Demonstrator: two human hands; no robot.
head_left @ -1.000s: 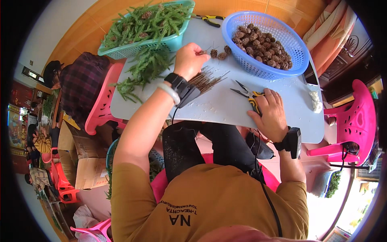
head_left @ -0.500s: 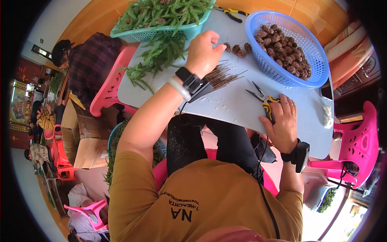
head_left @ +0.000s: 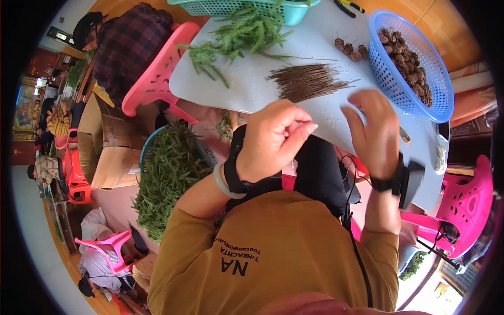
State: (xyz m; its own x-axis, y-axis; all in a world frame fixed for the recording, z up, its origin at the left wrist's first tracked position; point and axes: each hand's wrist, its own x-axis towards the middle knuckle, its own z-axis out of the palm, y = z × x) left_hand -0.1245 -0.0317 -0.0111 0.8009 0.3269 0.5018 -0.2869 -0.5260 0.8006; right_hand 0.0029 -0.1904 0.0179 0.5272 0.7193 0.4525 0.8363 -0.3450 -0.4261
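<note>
My left hand (head_left: 275,137) is raised in front of my chest near the table edge, thumb and fingertips pinched together; whatever they hold, if anything, is too small to make out. Opposite it, my right hand (head_left: 374,131) hovers over the table's near edge, blurred, its thumb apart from the curled fingers. Behind that hand, only a yellow handle of the pliers (head_left: 404,135) shows. A heap of thin brown wire stems (head_left: 307,82) lies just beyond my left hand. Past it sit several loose pine cones (head_left: 349,50) with wires.
A blue basket (head_left: 374,58) of pine cones stands at the right, a teal basket (head_left: 294,14) at the far edge. Green sprigs (head_left: 252,34) lie on the table (head_left: 252,94). Other pliers (head_left: 349,7) rest at the back. A tub of greenery (head_left: 170,178) stands left; a person sits beyond.
My left hand has drawn back from above the stems toward my chest. My right hand has let go of the pliers and lifted. The view has shifted, showing the table farther up.
</note>
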